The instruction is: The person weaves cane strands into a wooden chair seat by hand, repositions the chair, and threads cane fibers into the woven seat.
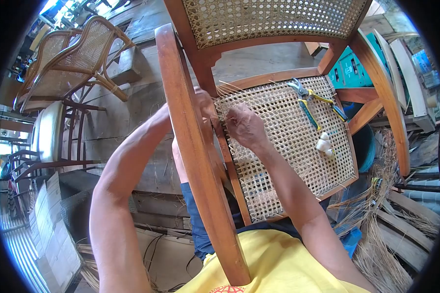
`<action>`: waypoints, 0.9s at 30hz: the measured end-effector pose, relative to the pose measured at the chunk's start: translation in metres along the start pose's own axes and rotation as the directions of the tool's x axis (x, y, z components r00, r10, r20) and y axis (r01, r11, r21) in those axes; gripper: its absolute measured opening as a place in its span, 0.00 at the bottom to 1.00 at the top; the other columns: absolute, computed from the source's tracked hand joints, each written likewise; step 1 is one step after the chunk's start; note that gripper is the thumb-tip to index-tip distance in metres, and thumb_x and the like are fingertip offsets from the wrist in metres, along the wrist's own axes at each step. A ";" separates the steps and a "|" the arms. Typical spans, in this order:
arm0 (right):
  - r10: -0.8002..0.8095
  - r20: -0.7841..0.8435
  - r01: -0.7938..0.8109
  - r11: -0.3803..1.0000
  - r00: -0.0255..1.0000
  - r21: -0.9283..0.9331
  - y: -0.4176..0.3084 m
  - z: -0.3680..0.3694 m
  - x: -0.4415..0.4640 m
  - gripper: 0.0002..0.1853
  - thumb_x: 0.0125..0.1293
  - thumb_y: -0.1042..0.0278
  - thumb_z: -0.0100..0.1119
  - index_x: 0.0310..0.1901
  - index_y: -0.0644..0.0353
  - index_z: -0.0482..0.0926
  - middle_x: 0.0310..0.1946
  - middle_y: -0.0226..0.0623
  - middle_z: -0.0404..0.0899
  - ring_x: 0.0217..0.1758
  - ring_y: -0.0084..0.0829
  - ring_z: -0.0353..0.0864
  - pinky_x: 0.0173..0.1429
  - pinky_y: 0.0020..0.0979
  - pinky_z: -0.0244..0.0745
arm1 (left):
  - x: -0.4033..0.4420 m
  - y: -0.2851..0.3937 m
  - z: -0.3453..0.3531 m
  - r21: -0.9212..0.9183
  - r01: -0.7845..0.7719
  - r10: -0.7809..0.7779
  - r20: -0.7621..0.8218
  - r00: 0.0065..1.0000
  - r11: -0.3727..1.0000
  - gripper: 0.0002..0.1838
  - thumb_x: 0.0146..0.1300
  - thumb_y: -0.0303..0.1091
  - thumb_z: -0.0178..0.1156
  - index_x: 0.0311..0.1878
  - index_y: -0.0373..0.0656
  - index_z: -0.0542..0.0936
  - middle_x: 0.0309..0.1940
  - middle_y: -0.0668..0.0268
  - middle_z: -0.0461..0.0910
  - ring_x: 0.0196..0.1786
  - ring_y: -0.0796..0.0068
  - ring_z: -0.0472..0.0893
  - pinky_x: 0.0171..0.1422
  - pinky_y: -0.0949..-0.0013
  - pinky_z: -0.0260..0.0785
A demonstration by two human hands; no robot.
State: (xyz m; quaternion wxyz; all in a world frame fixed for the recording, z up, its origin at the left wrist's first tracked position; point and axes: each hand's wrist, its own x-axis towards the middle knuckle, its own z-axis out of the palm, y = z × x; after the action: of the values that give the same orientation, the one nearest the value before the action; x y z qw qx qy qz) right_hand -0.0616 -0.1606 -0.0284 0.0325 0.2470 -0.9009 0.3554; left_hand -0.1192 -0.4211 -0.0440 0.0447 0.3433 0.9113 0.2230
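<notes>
A wooden chair with a woven cane seat (303,156) stands in front of me, its cane backrest (274,19) at the top. My left hand (204,105) reaches behind the chair's wooden armrest (188,141) to the seat's left edge; the armrest partly covers it and its fingers are hard to see. Over the upper left of the weave, my right hand (245,126) is closed, fingers pinched at the cane near that edge. What it pinches is too small to name. Pruning shears (308,100) with yellow and green handles lie on the seat, beside a small white object (323,142).
Rattan chairs (78,58) stand at the upper left, near a padded seat (51,132). A green crate (352,71) is behind the chair on the right. Loose cane strands (376,234) and wooden boards (406,239) lie at the lower right, cardboard (56,234) at the lower left.
</notes>
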 end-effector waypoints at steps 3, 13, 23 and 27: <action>-0.141 -0.048 0.139 0.990 0.989 -0.035 0.003 0.001 -0.003 0.05 0.63 0.71 0.64 0.40 0.56 0.81 0.34 0.40 0.80 0.34 0.41 0.85 0.40 0.40 0.81 | -0.047 0.032 -0.051 -0.483 0.533 -0.610 -0.001 0.793 0.695 0.22 0.57 0.49 0.71 0.44 0.39 0.86 0.37 0.57 0.88 0.38 0.61 0.88 0.41 0.57 0.78; -0.121 -0.104 0.136 0.978 0.987 0.158 0.007 -0.007 -0.027 0.11 0.61 0.77 0.65 0.46 0.64 0.82 0.38 0.43 0.83 0.44 0.42 0.83 0.51 0.39 0.78 | -0.048 0.071 0.018 -0.850 0.356 -0.681 -0.004 0.732 0.388 0.17 0.67 0.47 0.70 0.40 0.39 0.87 0.32 0.69 0.85 0.32 0.80 0.81 0.34 0.71 0.74; -0.166 -0.413 0.076 0.971 0.896 -0.225 0.091 -0.092 -0.041 0.40 0.54 0.53 0.79 0.63 0.61 0.70 0.57 0.49 0.72 0.62 0.49 0.72 0.70 0.48 0.68 | -0.027 0.086 0.021 -0.985 0.167 -0.681 0.086 0.727 0.054 0.08 0.68 0.29 0.66 0.39 0.32 0.81 0.30 0.54 0.85 0.29 0.67 0.85 0.32 0.64 0.79; 0.213 -0.009 -0.181 0.803 0.977 -0.568 0.143 -0.166 -0.020 0.66 0.48 0.20 0.68 0.80 0.56 0.55 0.76 0.58 0.60 0.80 0.57 0.58 0.80 0.65 0.46 | -0.034 0.061 0.052 -0.923 0.185 -0.787 -0.169 0.593 0.338 0.07 0.67 0.26 0.68 0.38 0.35 0.79 0.29 0.59 0.85 0.26 0.72 0.84 0.29 0.68 0.78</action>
State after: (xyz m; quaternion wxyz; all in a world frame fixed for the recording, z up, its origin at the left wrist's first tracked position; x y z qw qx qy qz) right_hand -0.1306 0.0462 0.0008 0.0423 0.1411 -0.9868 0.0668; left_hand -0.0449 -0.3832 -0.0661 -0.0182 -0.1262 0.7060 0.6966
